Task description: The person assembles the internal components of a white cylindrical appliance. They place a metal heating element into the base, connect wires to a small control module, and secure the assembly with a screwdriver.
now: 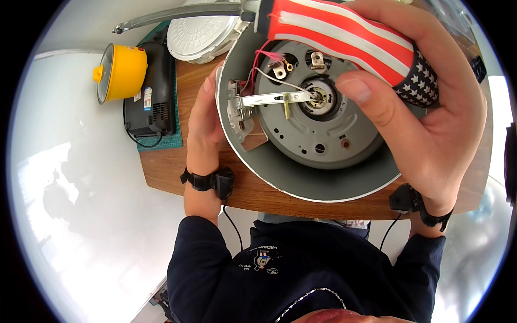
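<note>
A round grey metal body, apparently of a rice cooker (258, 175), lies with its open side up on the table. Inside it are a grey round plate (301, 145), a metal lever arm (266, 99), a pink-red wire (257, 63) and a pale wire. My left hand (204, 113) holds the body's outer left wall, some of its fingers hidden. My right hand (431, 113) is wrapped round the striped, star-patterned handle of a screwdriver (339, 35) above the body. Its long metal shaft points left, the tip beyond the body's rim.
On the left, a yellow pot (126, 72) is beside a black corded device (153, 102) on a green mat (173, 141). A white round vented cover (199, 35) lies behind. Cabled black bands (223, 182) circle both wrists. The wooden table's (167, 172) near edge is close to my body.
</note>
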`<state>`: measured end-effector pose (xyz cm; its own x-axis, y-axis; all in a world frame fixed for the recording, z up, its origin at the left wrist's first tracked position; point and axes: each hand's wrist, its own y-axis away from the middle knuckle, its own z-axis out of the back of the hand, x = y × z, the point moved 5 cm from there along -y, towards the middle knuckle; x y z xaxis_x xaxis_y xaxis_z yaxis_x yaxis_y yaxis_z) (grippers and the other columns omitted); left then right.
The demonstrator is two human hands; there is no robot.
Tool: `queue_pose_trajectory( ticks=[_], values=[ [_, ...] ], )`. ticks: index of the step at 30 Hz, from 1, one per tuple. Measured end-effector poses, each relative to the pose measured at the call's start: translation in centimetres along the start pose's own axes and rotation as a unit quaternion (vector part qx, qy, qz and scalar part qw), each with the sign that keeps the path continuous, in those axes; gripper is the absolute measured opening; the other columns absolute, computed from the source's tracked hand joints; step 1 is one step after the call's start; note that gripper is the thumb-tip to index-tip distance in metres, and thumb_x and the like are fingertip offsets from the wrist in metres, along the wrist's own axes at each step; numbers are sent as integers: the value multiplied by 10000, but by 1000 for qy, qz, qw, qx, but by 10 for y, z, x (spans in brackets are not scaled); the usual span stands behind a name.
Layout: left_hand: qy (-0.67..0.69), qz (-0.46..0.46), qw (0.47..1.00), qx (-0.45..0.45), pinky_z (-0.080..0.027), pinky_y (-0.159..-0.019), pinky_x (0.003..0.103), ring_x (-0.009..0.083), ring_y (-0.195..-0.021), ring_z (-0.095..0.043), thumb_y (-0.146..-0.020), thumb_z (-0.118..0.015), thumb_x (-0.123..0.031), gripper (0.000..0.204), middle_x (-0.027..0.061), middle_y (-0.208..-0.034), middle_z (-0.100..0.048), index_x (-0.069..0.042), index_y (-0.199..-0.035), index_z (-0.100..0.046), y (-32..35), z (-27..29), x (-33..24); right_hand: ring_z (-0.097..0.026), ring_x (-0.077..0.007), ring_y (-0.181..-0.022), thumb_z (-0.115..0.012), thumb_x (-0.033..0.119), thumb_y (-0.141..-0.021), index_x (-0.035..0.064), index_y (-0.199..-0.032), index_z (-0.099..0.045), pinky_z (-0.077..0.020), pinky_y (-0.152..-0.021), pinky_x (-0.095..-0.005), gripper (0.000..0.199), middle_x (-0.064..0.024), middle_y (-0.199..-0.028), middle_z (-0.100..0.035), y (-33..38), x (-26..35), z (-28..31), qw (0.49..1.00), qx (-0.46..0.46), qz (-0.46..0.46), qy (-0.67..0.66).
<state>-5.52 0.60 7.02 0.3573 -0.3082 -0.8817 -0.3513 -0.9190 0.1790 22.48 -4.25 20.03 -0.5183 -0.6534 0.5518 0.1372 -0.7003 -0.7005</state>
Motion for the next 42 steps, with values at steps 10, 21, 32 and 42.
queue_pose_trajectory(
  ticks=[10,21,32,42],
  values=[
    [-191,-73,976,-71,-495,-1078,382,228,-1295,-584,-1088,-401,-562,707,136,-1440,-570,-21,-1544,-395,12,-19,-9,-738,-220,-804,-880,173,-775,-58,-1103,-699,-572,-717,-302,440,-153,-929,-743,-2,1,-2,1000,-4,1,-4],
    [-287,-264,920,27,-398,-1183,491,354,-1505,-364,-948,-668,-468,990,234,-1657,-264,-65,-1655,-105,46,-11,-3,-721,-222,-807,-866,139,-764,-57,-1106,-693,-562,-726,-305,431,-154,-936,-728,-6,2,-1,1000,-3,-6,-15],
    [-368,-263,887,94,-407,-1184,471,313,-1480,-419,-801,-758,-63,1135,182,-1665,-285,-72,-1665,-21,45,-15,6,-690,-228,-845,-812,26,-736,-51,-1113,-689,-537,-753,-305,405,-148,-966,-700,3,1,17,999,10,-50,-1],
    [-316,-233,917,72,-372,-1209,469,316,-1502,-388,-850,-672,-15,1008,201,-1673,-273,-56,-1662,-75,45,-6,6,-663,-232,-880,-763,-76,-710,-46,-1120,-685,-515,-779,-306,418,-143,-993,-674,10,10,48,987,112,-99,63]
  ],
)
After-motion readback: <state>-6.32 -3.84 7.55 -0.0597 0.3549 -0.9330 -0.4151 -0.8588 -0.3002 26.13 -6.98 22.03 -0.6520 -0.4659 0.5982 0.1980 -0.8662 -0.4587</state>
